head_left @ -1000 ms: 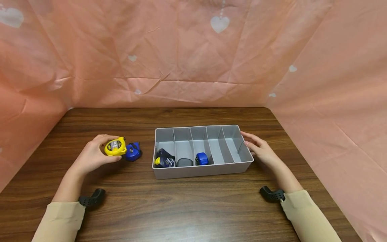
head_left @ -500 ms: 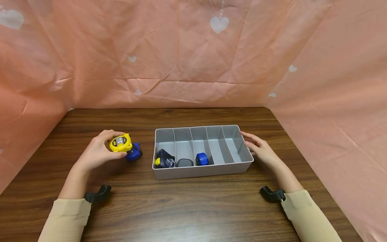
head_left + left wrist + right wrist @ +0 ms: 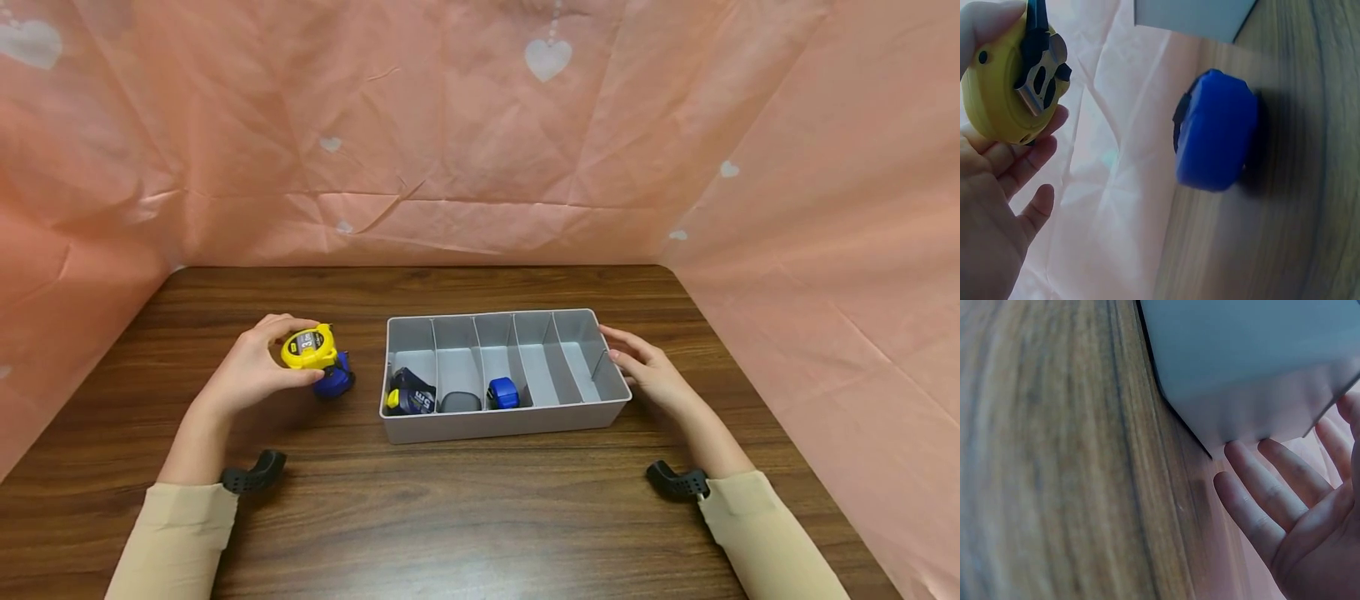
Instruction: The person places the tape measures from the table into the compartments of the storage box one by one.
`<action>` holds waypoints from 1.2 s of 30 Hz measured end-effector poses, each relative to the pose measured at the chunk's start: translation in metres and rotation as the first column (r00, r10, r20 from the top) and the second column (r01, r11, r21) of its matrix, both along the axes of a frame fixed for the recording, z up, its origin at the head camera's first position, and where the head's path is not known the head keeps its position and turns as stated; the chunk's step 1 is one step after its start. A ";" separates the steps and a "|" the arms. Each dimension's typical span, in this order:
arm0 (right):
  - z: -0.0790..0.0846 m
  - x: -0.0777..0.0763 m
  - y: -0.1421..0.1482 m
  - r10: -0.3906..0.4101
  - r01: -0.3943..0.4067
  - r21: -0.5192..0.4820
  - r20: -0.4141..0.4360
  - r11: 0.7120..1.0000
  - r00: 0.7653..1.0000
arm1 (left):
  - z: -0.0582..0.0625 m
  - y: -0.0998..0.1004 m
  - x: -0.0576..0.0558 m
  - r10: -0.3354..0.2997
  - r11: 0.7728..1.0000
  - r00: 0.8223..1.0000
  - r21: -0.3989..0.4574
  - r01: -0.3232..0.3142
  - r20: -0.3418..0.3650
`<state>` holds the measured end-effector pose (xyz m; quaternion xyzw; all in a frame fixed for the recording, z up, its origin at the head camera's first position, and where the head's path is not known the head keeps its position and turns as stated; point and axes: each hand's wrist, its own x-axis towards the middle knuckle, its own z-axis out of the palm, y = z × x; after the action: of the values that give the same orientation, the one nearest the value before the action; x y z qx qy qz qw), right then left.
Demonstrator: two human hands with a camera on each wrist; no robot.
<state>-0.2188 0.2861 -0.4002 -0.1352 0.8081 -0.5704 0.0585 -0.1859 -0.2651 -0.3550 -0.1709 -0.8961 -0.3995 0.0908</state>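
My left hand [image 3: 258,367] holds a round yellow tape measure [image 3: 309,347] between thumb and fingers, raised above the table; its label reads 3 m. The left wrist view shows its metal belt clip and black strap. Just below and behind it a blue tape measure [image 3: 1217,131] lies on the wood, partly hidden in the head view. My right hand [image 3: 651,371] touches the right end of a grey divided box [image 3: 495,425], thumb at the rim and fairly straight fingers [image 3: 1260,487] against the outer wall.
In the box's left compartment lies a dark tape measure [image 3: 415,402] with a yellow button, marked 5m. A grey rounded item [image 3: 461,402] and a blue tape measure [image 3: 503,393] occupy the adjoining compartments. A pink curtain [image 3: 450,133] borders the wooden table [image 3: 465,517].
My left hand has moved right and slightly away from me with the yellow tape measure, which now covers more of the blue one. The right hand and box have stayed put.
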 end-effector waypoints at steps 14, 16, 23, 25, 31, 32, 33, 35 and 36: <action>0.000 0.000 0.000 -0.012 0.012 0.008 0.007 1.000 1.000 | 0.006 0.015 -0.007 -0.029 0.999 1.000 0.023 0.029 0.006; 0.000 0.000 0.000 -0.014 0.014 0.005 0.009 1.000 1.000 | 0.006 0.018 -0.008 -0.031 0.999 0.999 0.036 0.031 0.007; 0.001 0.000 0.000 -0.012 0.012 0.006 0.009 1.000 1.000 | 0.011 0.028 -0.007 -0.051 0.997 0.999 0.056 0.050 0.015; 0.000 0.000 0.001 -0.014 0.014 0.005 0.013 1.000 1.000 | 0.011 0.031 -0.008 -0.060 0.996 0.998 0.060 0.059 0.017; -0.001 -0.001 0.002 -0.016 0.016 0.003 0.013 1.000 1.000 | 0.012 0.040 -0.013 -0.091 0.992 0.996 0.089 0.090 0.004; -0.001 -0.001 0.002 -0.016 0.016 0.002 0.014 1.000 1.000 | 0.012 0.042 -0.014 -0.096 0.991 0.995 0.095 0.095 -0.001; -0.001 -0.001 0.002 -0.015 0.015 0.001 0.015 1.000 1.000 | 0.013 0.043 -0.014 -0.100 0.990 0.995 0.098 0.100 -0.002; 0.000 -0.001 0.002 -0.016 0.016 -0.002 0.018 1.000 1.000 | 0.014 0.047 -0.014 -0.111 0.988 0.994 0.106 0.111 -0.008; 0.000 -0.001 0.001 -0.017 0.017 -0.003 0.020 1.000 1.000 | 0.015 0.048 -0.014 -0.114 0.988 0.993 0.106 0.115 -0.010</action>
<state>-0.2195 0.2876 -0.4004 -0.1229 0.8077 -0.5733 0.0614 -0.2002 -0.2169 -0.3403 -0.2176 -0.8620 -0.4511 0.0783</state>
